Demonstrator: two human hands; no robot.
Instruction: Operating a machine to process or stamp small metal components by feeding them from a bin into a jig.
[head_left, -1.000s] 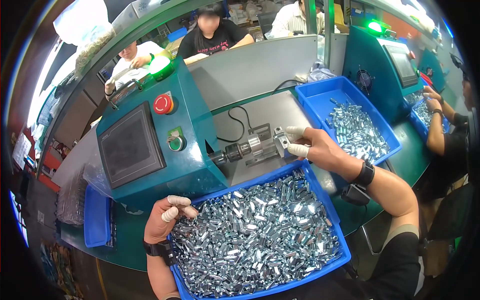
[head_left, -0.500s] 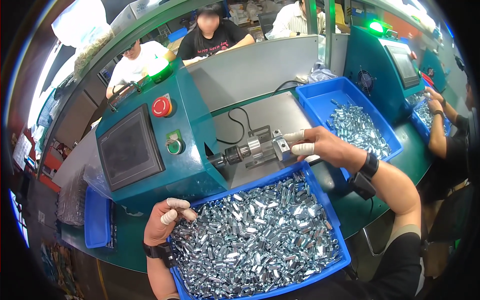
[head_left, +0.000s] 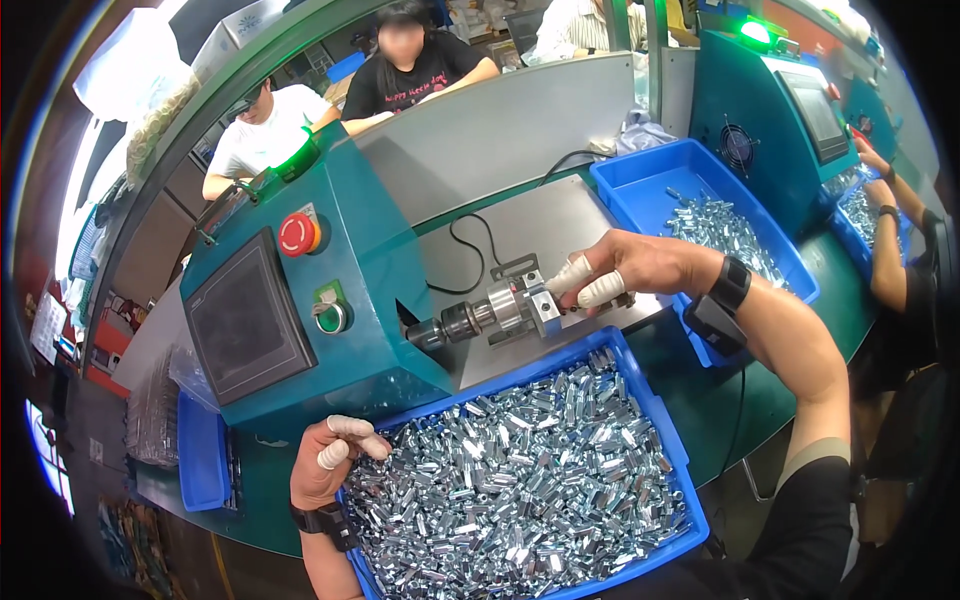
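My right hand [head_left: 640, 268], with white finger cots, is bent down at the outer end of a metal fixture block [head_left: 543, 306]. Its fingertips are drawn together against the block; whatever lies between them is hidden. Left of the block, a round metal chuck [head_left: 460, 322] sticks out of a teal machine [head_left: 360, 230]. My left hand [head_left: 325, 460], also in finger cots, hovers over the left rim of a blue tray [head_left: 690, 490]. Its fingers are curled and pinched together, and their contents cannot be made out. Many shiny hexagonal metal sleeves [head_left: 510, 480] fill that tray.
The machine carries a dark screen [head_left: 248, 318], a red stop button [head_left: 299, 234] and a green button [head_left: 330, 318]. Behind my right hand stands a second blue tray [head_left: 640, 180] with metal pieces. A co-worker's hands [head_left: 878, 175] are at another teal machine [head_left: 770, 120] on the right.
My right hand has come in closer to the fixture block, its wrist higher and fingers nearer together. My left hand stays pinched by the tray's left rim. The view has shifted slightly.
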